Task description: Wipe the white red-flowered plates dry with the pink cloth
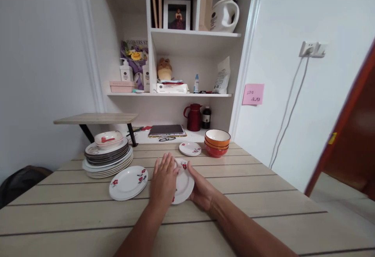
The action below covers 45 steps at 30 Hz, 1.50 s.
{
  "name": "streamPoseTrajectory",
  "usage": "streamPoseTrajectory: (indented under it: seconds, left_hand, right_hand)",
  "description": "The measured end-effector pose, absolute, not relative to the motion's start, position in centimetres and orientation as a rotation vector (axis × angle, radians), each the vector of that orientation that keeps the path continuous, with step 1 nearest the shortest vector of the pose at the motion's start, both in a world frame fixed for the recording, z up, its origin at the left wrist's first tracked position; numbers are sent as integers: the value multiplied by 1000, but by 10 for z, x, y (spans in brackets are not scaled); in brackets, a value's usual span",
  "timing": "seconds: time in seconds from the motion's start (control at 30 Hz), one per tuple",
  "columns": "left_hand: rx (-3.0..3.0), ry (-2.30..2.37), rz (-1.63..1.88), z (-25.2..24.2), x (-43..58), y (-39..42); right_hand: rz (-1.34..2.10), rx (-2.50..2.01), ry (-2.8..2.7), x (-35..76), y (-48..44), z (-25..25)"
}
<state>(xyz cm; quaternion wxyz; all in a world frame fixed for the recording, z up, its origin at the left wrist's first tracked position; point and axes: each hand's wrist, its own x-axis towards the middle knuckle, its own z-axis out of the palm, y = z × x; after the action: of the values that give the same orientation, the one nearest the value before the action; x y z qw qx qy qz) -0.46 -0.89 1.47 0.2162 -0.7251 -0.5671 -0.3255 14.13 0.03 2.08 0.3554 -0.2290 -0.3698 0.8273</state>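
Observation:
A white plate with red flowers point(184, 184) is tilted up above the middle of the table. My right hand point(202, 188) grips its right edge, thumb on the face and fingers behind. My left hand point(164, 179) lies flat over the plate's left part, fingers stretched out. Left of my hands, larger flowered plates point(129, 182) are stacked on the table. Behind them rises a tall stack of plates point(107, 159) with a patterned bowl point(108, 139) on top. Small flowered plates point(190, 148) sit farther back, beside stacked orange and red bowls point(217, 143).
The slatted wooden table point(263, 210) meets a white shelf unit point(187, 93) at the back. A small raised stand point(96, 118) is at the back left. A laptop point(166, 130), glasses point(166, 139), a red jug point(193, 118) and a dark bottle point(206, 118) stand or lie behind.

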Motion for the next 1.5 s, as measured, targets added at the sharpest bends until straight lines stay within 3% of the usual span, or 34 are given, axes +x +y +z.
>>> streamPoseTrajectory:
  seconds: [0.37,0.77,1.27,1.5]
  left_hand:
    - [-2374,-1214,-797,21,2,-12]
    - [-2449,-1219,-716,15,5,-12]
    - [-1993,-1607,-967,8,-17,-1]
    - [-2284,-1426,-865,10,-5,-6]
  right_hand:
    - [2149,-621,-848,141,11,18]
    - [2023,-510,-703,158,34,16]
    - [2132,-495,-921,148,5,25]
    - [2101,-595,-929,139,6,17]
